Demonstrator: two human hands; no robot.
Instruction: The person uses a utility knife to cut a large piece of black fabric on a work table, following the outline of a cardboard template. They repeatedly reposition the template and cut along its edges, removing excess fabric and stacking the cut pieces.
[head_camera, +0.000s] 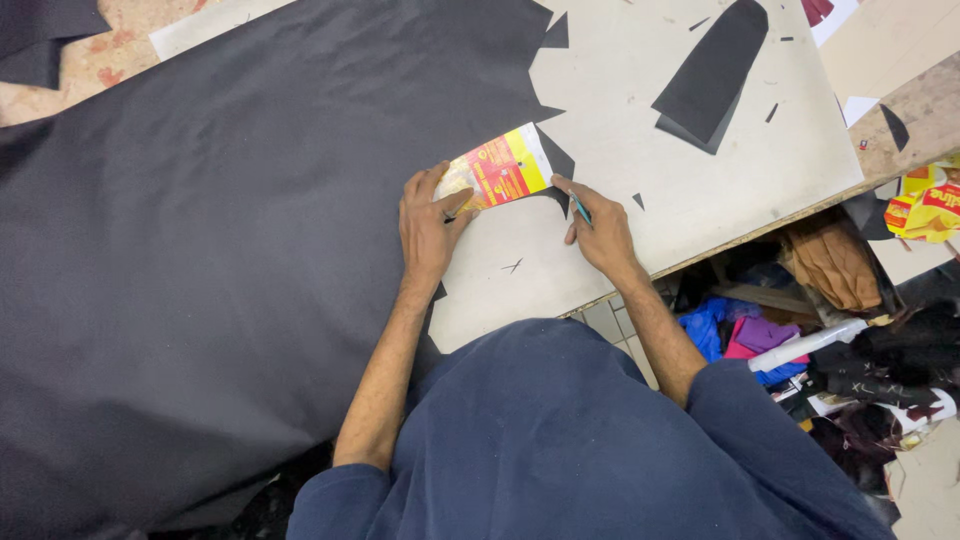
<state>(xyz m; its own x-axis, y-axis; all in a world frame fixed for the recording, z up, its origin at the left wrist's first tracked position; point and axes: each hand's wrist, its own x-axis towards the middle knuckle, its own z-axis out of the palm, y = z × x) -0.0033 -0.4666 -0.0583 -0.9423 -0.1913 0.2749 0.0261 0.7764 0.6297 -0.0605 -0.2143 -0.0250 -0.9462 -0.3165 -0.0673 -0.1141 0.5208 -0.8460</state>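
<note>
- Fingers of the left hand (428, 228) press flat on a card (497, 170), pinning it to the black sheet (200, 250).
- Right hand (598, 232) is closed on a thin blue tool (579, 207), its tip at the card's edge.
- Card lies at the sheet's edge on the pale board (700, 180). It looks stiff and light, so it may slide; press it flat.
- Sheet looks soft and floppy.
- Black cut pieces (712, 75) lie well apart, higher on the board.
</note>
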